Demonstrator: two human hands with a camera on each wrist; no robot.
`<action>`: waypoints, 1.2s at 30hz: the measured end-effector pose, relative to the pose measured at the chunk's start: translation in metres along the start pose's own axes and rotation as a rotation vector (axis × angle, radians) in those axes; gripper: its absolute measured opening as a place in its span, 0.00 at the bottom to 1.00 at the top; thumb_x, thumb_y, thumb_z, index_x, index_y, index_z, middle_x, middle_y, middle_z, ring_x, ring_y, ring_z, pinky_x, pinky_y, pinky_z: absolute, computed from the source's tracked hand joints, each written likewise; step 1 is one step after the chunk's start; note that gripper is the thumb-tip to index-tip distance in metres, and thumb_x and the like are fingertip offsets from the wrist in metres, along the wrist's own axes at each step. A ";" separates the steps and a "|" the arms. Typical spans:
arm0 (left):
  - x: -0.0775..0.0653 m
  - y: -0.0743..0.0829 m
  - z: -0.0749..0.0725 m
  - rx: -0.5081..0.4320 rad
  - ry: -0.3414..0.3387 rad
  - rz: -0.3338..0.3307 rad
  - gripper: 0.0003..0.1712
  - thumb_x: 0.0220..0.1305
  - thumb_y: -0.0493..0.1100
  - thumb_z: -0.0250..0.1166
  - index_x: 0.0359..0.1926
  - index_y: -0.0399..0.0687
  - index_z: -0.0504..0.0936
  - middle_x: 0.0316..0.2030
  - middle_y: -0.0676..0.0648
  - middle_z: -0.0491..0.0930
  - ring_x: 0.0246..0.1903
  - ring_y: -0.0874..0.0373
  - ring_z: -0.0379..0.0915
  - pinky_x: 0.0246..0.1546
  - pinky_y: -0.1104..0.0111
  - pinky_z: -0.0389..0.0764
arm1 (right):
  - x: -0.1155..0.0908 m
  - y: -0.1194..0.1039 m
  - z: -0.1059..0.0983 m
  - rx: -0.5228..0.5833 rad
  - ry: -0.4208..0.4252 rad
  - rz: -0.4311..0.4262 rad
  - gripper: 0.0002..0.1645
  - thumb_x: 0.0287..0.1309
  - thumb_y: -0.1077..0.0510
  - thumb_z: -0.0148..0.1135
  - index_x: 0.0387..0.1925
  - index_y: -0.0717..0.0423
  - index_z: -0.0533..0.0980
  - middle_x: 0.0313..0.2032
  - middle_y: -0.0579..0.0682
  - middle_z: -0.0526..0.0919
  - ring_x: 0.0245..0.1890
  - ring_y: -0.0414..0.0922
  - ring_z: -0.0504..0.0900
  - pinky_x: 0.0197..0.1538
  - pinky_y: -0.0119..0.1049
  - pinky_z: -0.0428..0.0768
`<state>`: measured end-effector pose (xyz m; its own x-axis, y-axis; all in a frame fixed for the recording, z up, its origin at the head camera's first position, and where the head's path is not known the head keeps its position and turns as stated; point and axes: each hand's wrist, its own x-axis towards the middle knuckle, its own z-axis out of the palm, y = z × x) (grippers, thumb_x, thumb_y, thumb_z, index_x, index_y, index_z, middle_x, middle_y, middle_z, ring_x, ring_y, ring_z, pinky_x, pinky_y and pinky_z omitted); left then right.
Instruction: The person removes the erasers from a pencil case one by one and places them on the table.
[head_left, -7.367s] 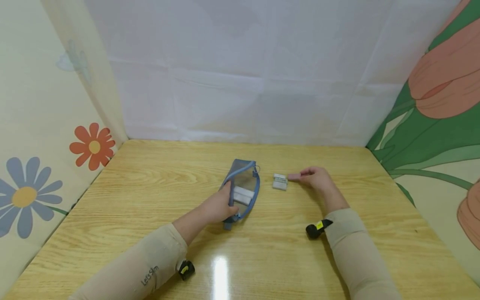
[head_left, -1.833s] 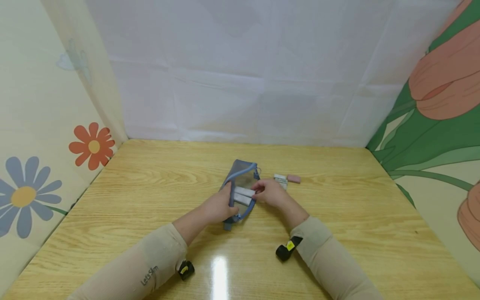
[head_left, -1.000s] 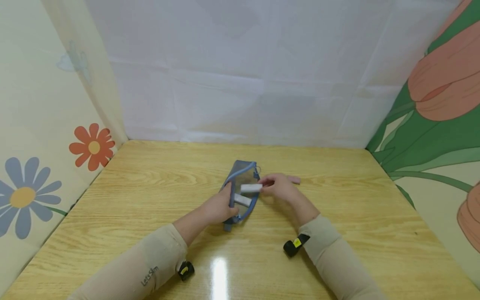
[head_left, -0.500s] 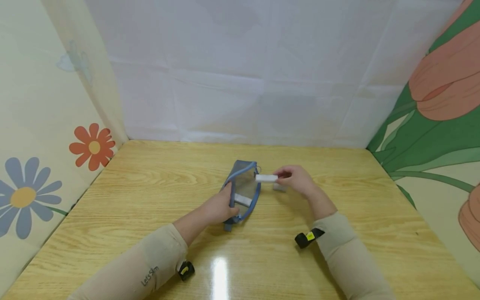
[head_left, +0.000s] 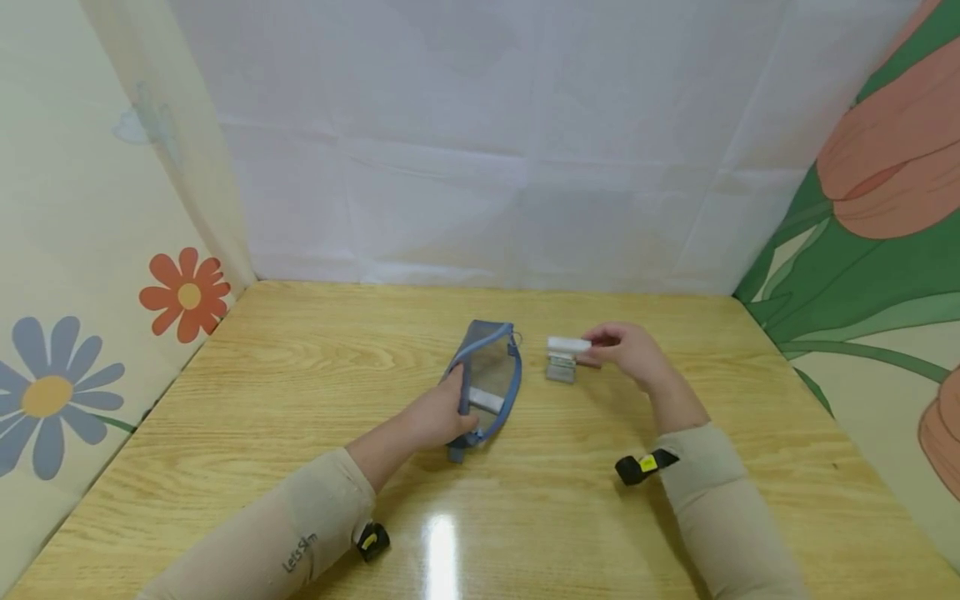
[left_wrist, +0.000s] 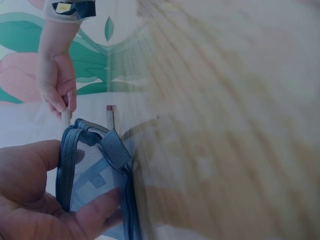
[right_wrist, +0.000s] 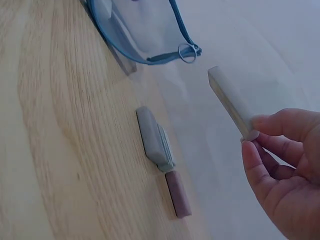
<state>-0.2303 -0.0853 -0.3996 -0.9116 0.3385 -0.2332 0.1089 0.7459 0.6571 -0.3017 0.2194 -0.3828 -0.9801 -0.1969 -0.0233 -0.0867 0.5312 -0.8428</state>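
My left hand (head_left: 431, 412) grips the near side of a blue-grey mesh zip pouch (head_left: 491, 354), holding its mouth apart; in the left wrist view the thumb and fingers are around the zipped edge. One white eraser (head_left: 486, 400) lies inside. My right hand (head_left: 633, 354) pinches another white eraser (right_wrist: 232, 97) by one end between thumb and fingers, raised above the table. Below it lie a grey-white eraser (right_wrist: 151, 137) and a thinner eraser with a greenish band (right_wrist: 166, 147), side by side. A pink eraser (right_wrist: 178, 195) sits at their end.
The wooden table (head_left: 375, 333) runs back to a white cloth backdrop (head_left: 480, 167). Flower-patterned panels (head_left: 862, 250) stand at both sides. A small metal ring (right_wrist: 189, 52) hangs at the pouch's zip end. Each sleeve carries a black wrist camera (head_left: 636, 469).
The right hand released the pink eraser on the table, then drew one of two white erasers from the pouch and carried it right, over the others. The left hand stayed on the pouch.
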 end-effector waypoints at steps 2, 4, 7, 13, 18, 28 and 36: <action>0.000 0.000 0.000 -0.006 -0.007 -0.006 0.53 0.60 0.44 0.61 0.69 0.35 0.31 0.23 0.47 0.73 0.16 0.59 0.63 0.23 0.67 0.69 | -0.001 0.004 -0.004 -0.003 0.007 -0.003 0.17 0.56 0.61 0.61 0.47 0.63 0.76 0.44 0.60 0.78 0.46 0.53 0.73 0.52 0.47 0.69; 0.000 0.000 0.000 -0.013 -0.011 -0.015 0.53 0.60 0.45 0.61 0.69 0.36 0.31 0.19 0.47 0.71 0.14 0.59 0.60 0.21 0.67 0.68 | -0.001 0.009 -0.008 -0.008 0.012 -0.008 0.16 0.56 0.61 0.61 0.47 0.64 0.76 0.45 0.60 0.78 0.46 0.53 0.73 0.53 0.48 0.69; -0.001 0.001 0.000 -0.008 -0.008 -0.008 0.53 0.60 0.45 0.61 0.69 0.35 0.31 0.20 0.48 0.72 0.14 0.59 0.62 0.21 0.68 0.68 | -0.001 0.016 -0.012 -0.036 0.022 -0.017 0.16 0.55 0.62 0.61 0.46 0.64 0.76 0.44 0.59 0.78 0.46 0.52 0.73 0.52 0.47 0.69; 0.000 0.000 0.000 0.005 -0.004 -0.002 0.53 0.60 0.45 0.61 0.69 0.34 0.32 0.27 0.47 0.74 0.20 0.58 0.69 0.27 0.67 0.70 | -0.002 0.030 -0.020 -0.097 0.035 -0.016 0.16 0.56 0.61 0.61 0.46 0.64 0.76 0.44 0.60 0.78 0.46 0.53 0.74 0.51 0.46 0.71; 0.001 -0.001 0.000 0.008 0.002 0.002 0.53 0.59 0.45 0.62 0.69 0.34 0.32 0.35 0.43 0.76 0.24 0.58 0.71 0.31 0.67 0.71 | -0.005 0.041 -0.025 -0.104 0.022 0.011 0.17 0.57 0.60 0.60 0.47 0.65 0.75 0.46 0.61 0.77 0.47 0.53 0.73 0.52 0.47 0.70; 0.003 -0.003 0.002 0.014 0.014 0.010 0.54 0.59 0.45 0.62 0.69 0.34 0.33 0.36 0.42 0.76 0.23 0.58 0.70 0.29 0.67 0.71 | -0.010 0.054 -0.028 -0.115 -0.007 0.059 0.18 0.54 0.59 0.62 0.46 0.63 0.76 0.43 0.58 0.78 0.45 0.52 0.73 0.52 0.46 0.67; 0.004 -0.004 0.003 0.015 0.024 0.015 0.53 0.59 0.45 0.62 0.69 0.33 0.34 0.58 0.31 0.65 0.33 0.57 0.72 0.36 0.65 0.72 | -0.005 0.065 -0.023 -0.123 0.003 0.025 0.18 0.51 0.60 0.64 0.44 0.65 0.77 0.40 0.57 0.80 0.41 0.48 0.74 0.47 0.38 0.68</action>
<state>-0.2329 -0.0854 -0.4047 -0.9192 0.3355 -0.2062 0.1279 0.7496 0.6494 -0.3060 0.2736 -0.4253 -0.9828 -0.1801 -0.0415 -0.0836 0.6333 -0.7694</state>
